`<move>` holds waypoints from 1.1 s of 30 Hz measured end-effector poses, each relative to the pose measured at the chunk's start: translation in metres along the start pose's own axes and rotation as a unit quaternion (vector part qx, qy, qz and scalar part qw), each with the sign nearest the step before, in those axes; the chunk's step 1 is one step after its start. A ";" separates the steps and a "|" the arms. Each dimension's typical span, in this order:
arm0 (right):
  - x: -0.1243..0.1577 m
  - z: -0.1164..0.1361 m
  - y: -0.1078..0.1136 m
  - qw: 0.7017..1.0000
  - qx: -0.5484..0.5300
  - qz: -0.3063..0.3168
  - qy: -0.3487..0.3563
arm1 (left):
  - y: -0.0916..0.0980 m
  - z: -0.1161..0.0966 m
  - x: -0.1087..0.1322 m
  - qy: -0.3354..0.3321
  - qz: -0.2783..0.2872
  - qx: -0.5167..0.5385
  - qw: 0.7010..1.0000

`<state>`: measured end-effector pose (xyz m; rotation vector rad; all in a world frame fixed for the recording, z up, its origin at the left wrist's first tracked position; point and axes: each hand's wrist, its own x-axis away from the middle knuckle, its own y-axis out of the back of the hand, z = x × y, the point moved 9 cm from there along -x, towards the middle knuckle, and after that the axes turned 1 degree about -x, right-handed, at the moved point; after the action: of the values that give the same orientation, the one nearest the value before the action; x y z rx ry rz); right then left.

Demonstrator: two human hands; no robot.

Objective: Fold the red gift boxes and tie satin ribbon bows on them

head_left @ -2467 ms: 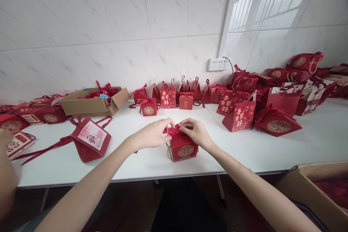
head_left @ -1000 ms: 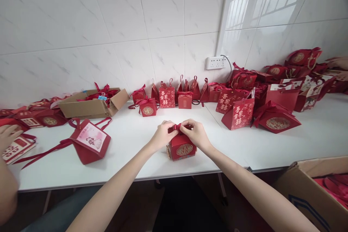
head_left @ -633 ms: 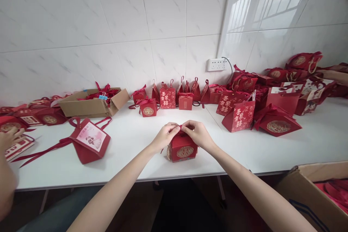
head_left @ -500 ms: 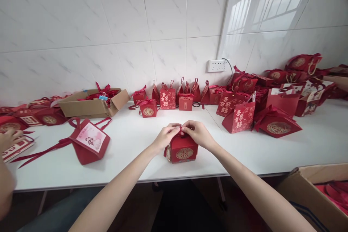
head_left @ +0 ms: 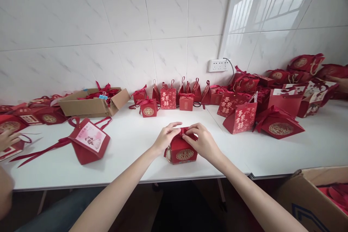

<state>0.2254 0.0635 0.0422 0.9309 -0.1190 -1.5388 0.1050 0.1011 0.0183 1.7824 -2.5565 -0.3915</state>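
Note:
A red gift box (head_left: 178, 154) with a gold round emblem stands upright on the white table in front of me. A beige cord handle (head_left: 168, 154) hangs on its left side. At the box's top is a dark red ribbon (head_left: 183, 130), gathered between my two hands. My left hand (head_left: 166, 136) pinches the ribbon from the left, thumb against fingers. From the right, my right hand (head_left: 201, 137) pinches it with thumb and forefinger, its other fingers bent over the box top. The fingers partly cover the ribbon.
To the left sits a red box with a couple picture (head_left: 91, 139) and long ribbon tails. Behind it is an open carton (head_left: 84, 108) of ribbons. Finished-looking boxes (head_left: 168, 98) line the wall; more pile up right. Another person's hand (head_left: 8, 139) works far left. A carton (head_left: 299, 192) stands lower right.
My right hand has shifted slightly right and down, its fingers drawing the ribbon apart over the box top. My left hand has barely moved. Another person's arm now shows at far right.

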 end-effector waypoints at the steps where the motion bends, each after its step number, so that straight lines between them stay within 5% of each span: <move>1: -0.001 0.001 -0.001 1.000 0.001 0.004 0.001 | 0.000 0.000 0.000 -0.001 0.001 0.000 1.000; 9: -0.002 0.010 -0.003 0.998 0.059 0.018 0.021 | 0.003 0.002 0.001 -0.014 -0.025 -0.034 0.999; 14: 0.005 0.025 -0.006 0.977 0.162 0.023 0.137 | 0.008 -0.005 0.009 -0.044 -0.072 -0.123 0.989; 20: 0.019 0.037 -0.001 0.945 0.223 0.006 0.240 | 0.015 -0.023 0.031 -0.079 -0.171 -0.312 0.931; 25: 0.027 0.047 0.009 0.915 0.269 -0.007 0.301 | 0.012 -0.042 0.054 -0.145 -0.220 -0.366 0.893; 29: 0.033 0.053 0.019 0.882 0.317 -0.033 0.346 | 0.001 -0.043 0.070 -0.153 -0.208 -0.347 0.901; 33: 0.033 0.045 0.023 0.885 0.306 -0.007 0.352 | -0.002 -0.031 0.077 -0.115 -0.218 -0.313 0.917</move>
<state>0.2194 0.0100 0.0697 1.9476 -0.0729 -1.0882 0.0838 0.0231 0.0374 2.0737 -1.7697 -1.3174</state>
